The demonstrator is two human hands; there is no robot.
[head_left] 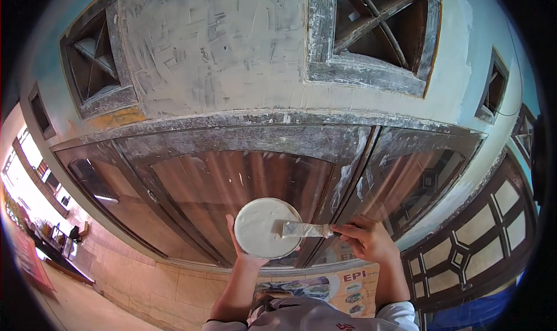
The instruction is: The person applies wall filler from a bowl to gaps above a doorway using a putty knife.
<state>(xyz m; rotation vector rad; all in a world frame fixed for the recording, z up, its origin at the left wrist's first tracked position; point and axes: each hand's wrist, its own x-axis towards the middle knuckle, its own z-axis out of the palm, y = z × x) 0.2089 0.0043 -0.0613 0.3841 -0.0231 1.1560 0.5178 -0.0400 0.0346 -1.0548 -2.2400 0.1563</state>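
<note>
A round tub of white putty (255, 226) rests in my left hand (239, 241), whose fingers wrap round its side from below. Only the thumb side and the wrist show; a fingertip peeks out at the tub's right edge. My right hand (369, 238) is closed on the handle of a putty knife (313, 230). Its wide blade, smeared with white, lies over the putty surface, reaching in from the tub's right rim. Whether the blade dips into the putty I cannot tell.
Ahead rises a wall (220, 46) with streaky grey-white filler. A vent with crossed bars (380, 26) sits at upper right, another vent (96, 58) at upper left. Below run wooden-framed glass panels (243, 139). A patterned wooden door (464, 255) stands right; a printed sheet (354, 293) lies below.
</note>
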